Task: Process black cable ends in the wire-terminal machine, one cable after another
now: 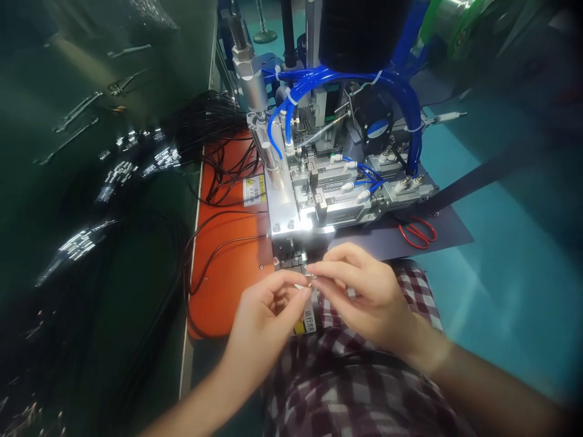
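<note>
In front of the machine (285, 209), my left hand (268, 309) and my right hand (368, 291) meet fingertip to fingertip. Each is closed in a pinch. Between them shows a tiny metallic, copper-coloured piece (311, 281), too small to name and partly hidden by the fingertips. Whether one hand or both grip it, I cannot make out. Just beyond the fingers lies a small dark fixture (291, 263) at the machine's near end. Below the fingers, a white and yellow label (308, 320) is partly covered by my left hand.
Black cables (216, 121) bundle and loop across the orange base plate (232, 261) on the left. Blue air tubes (412, 115) arch over the machine. Red-handled scissors (418, 233) lie at right. Shiny-ended parts (82, 243) lie on the dark surface at far left.
</note>
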The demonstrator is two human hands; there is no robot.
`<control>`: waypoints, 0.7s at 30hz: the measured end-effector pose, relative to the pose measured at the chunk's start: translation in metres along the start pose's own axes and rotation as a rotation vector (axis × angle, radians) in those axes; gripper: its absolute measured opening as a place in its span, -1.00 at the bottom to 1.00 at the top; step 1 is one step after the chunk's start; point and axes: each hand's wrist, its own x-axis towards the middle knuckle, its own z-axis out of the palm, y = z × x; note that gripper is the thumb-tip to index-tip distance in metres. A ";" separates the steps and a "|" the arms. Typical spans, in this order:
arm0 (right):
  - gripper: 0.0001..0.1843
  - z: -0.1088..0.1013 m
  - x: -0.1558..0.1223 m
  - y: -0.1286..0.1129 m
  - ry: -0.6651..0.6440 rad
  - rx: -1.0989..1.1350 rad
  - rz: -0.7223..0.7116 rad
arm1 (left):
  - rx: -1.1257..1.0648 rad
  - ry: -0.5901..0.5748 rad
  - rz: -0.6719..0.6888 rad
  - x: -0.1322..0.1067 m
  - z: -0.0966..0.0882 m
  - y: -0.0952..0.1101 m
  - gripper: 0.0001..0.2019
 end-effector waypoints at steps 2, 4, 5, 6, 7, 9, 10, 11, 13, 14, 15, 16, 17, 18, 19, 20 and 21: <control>-0.80 -0.001 -0.001 0.003 -0.013 -0.128 -0.089 | 0.006 0.007 0.001 0.000 0.001 -0.001 -0.88; -0.79 -0.002 -0.004 0.006 0.003 -0.253 -0.184 | 0.011 0.004 0.000 0.000 0.001 -0.001 -0.87; -0.78 -0.002 -0.005 0.008 0.017 -0.306 -0.232 | 0.012 0.000 -0.002 0.001 0.001 -0.001 -0.87; -0.75 -0.002 -0.007 0.009 0.030 -0.345 -0.275 | 0.010 -0.005 -0.005 0.001 0.001 -0.001 -0.87; -0.73 -0.002 -0.008 0.011 0.041 -0.369 -0.305 | 0.008 -0.007 -0.008 0.001 0.001 -0.001 -0.87; -0.69 -0.002 -0.011 0.014 0.046 -0.380 -0.328 | 0.001 -0.004 -0.017 0.001 0.000 -0.002 -0.86; -0.68 -0.002 -0.012 0.015 0.047 -0.379 -0.330 | -0.003 -0.002 -0.023 0.001 0.000 -0.002 -0.85; -0.66 -0.001 -0.013 0.016 0.051 -0.381 -0.330 | -0.006 -0.002 -0.031 0.001 0.000 -0.001 -0.85; -0.65 -0.001 -0.015 0.019 0.064 -0.387 -0.332 | -0.008 -0.001 -0.048 0.001 0.000 -0.001 -0.83; -0.65 0.000 -0.016 0.020 0.073 -0.388 -0.336 | -0.009 -0.002 -0.055 0.001 0.000 0.000 -0.83; -0.66 0.000 -0.016 0.021 0.082 -0.387 -0.341 | -0.011 -0.002 -0.062 0.001 0.000 0.001 -0.83; -0.67 0.000 -0.017 0.022 0.090 -0.385 -0.345 | -0.014 -0.002 -0.068 0.001 0.001 0.001 -0.83; -0.68 0.000 -0.017 0.022 0.096 -0.381 -0.351 | -0.019 -0.002 -0.071 0.001 0.001 0.002 -0.83; -0.69 0.001 -0.017 0.022 0.103 -0.373 -0.354 | -0.025 -0.002 -0.073 0.001 0.001 0.002 -0.83; -0.71 0.002 -0.017 0.021 0.109 -0.356 -0.347 | -0.029 -0.001 -0.073 0.001 0.001 0.002 -0.83; -0.73 0.003 -0.016 0.020 0.111 -0.320 -0.322 | -0.031 0.001 -0.071 0.000 0.002 0.002 -0.84; -0.76 0.005 -0.016 0.018 0.113 -0.262 -0.278 | -0.031 0.005 -0.066 0.000 0.002 0.002 -0.84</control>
